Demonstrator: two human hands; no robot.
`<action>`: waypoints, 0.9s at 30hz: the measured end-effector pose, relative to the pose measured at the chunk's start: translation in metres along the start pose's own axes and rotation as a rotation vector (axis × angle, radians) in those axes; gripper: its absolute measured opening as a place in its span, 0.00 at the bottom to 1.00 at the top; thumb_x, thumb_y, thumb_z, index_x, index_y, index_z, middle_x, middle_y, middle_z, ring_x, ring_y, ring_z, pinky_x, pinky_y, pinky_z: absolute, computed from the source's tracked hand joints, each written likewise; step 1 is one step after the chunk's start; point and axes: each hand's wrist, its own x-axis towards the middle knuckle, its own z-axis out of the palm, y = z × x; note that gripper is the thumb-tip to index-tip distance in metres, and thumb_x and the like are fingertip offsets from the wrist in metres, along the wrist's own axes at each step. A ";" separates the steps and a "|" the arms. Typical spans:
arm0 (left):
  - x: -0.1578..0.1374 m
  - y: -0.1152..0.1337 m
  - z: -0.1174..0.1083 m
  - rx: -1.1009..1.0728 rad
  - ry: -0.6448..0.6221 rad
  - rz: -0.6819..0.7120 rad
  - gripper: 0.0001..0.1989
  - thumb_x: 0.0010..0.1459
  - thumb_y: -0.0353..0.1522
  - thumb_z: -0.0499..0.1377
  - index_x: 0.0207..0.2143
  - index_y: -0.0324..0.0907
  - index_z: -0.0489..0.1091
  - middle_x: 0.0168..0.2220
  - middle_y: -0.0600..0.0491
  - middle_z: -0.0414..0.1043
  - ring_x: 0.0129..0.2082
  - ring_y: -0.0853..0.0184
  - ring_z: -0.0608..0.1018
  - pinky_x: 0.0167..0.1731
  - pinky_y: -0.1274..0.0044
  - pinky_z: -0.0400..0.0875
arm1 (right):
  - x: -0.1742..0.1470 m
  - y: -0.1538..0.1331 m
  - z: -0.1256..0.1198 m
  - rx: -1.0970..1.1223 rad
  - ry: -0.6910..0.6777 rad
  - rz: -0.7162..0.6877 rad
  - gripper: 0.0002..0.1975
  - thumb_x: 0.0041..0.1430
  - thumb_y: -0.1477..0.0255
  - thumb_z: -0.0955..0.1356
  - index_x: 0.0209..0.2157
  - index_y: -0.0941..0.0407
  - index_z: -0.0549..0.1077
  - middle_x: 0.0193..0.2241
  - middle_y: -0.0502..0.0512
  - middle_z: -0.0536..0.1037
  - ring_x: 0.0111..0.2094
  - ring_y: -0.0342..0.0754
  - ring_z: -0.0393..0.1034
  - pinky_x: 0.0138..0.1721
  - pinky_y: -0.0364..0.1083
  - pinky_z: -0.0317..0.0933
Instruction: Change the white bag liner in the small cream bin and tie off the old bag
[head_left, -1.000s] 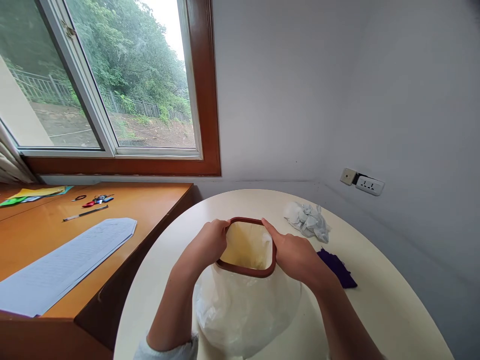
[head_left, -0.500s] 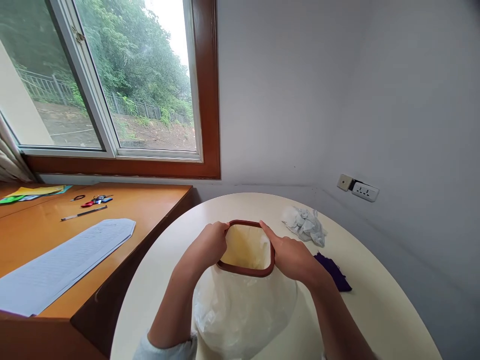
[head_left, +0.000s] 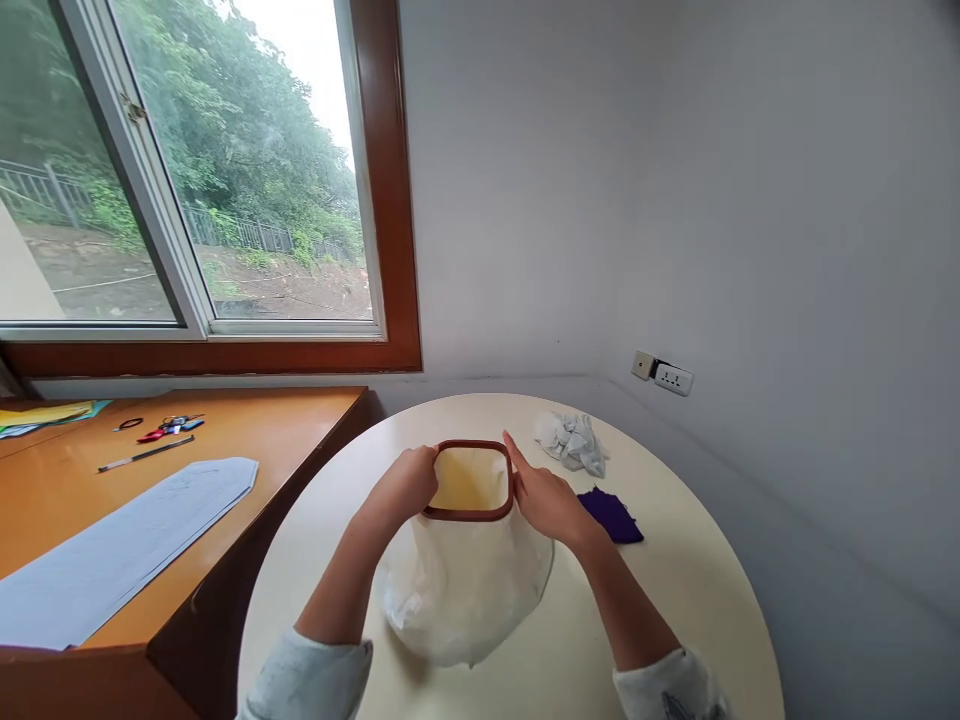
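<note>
A small trash bin with a brown squared rim (head_left: 471,516) stands upright on the round table, its pale yellowish inside facing up. A translucent white plastic bag (head_left: 469,600) hangs loosely around its outside, bulging toward me. My left hand (head_left: 405,485) is closed on the left side of the rim. On the opposite side, my right hand (head_left: 551,500) grips the rim's right edge, its index finger stretched out past the far corner. The undersides of both hands are hidden, so I cannot see all of the fingers.
On the cream round table (head_left: 675,620) lie a crumpled whitish plastic bag (head_left: 574,442) and a dark purple cloth (head_left: 611,515) beyond my right forearm. An orange-brown desk (head_left: 285,440) at left carries paper sheets (head_left: 142,550), a pen (head_left: 146,454) and keys (head_left: 176,425).
My view has shifted, so everything sits a little further left in the picture. Both hands stay at the rim; the right index finger now points up, away from the rim's corner.
</note>
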 end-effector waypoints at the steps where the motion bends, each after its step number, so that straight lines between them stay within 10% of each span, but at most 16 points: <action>1: -0.002 0.002 -0.002 0.008 -0.015 0.011 0.13 0.54 0.28 0.45 0.32 0.40 0.70 0.27 0.46 0.72 0.23 0.63 0.72 0.21 0.76 0.59 | -0.003 0.009 0.005 0.032 0.039 0.010 0.31 0.61 0.71 0.52 0.62 0.51 0.29 0.38 0.54 0.75 0.36 0.48 0.69 0.35 0.43 0.53; 6: -0.022 0.003 -0.012 -0.131 -0.082 0.066 0.27 0.58 0.45 0.44 0.57 0.44 0.55 0.42 0.46 0.72 0.39 0.58 0.74 0.35 0.73 0.66 | -0.025 0.081 0.043 -0.114 0.130 0.236 0.27 0.61 0.68 0.53 0.61 0.62 0.48 0.59 0.62 0.57 0.59 0.51 0.50 0.55 0.49 0.42; 11: -0.046 -0.009 -0.015 -0.419 -0.310 0.186 0.33 0.53 0.48 0.52 0.60 0.52 0.48 0.56 0.51 0.61 0.51 0.60 0.68 0.45 0.72 0.65 | -0.054 0.135 0.081 -0.205 0.002 0.452 0.29 0.62 0.62 0.50 0.62 0.61 0.44 0.63 0.58 0.46 0.63 0.50 0.37 0.58 0.55 0.34; 27: -0.023 0.081 0.074 -0.473 -0.001 0.294 0.14 0.51 0.42 0.55 0.34 0.45 0.54 0.34 0.55 0.64 0.33 0.66 0.68 0.32 0.75 0.64 | -0.140 0.120 0.095 -0.211 0.088 0.667 0.30 0.62 0.61 0.47 0.62 0.61 0.43 0.63 0.58 0.43 0.63 0.51 0.34 0.60 0.57 0.30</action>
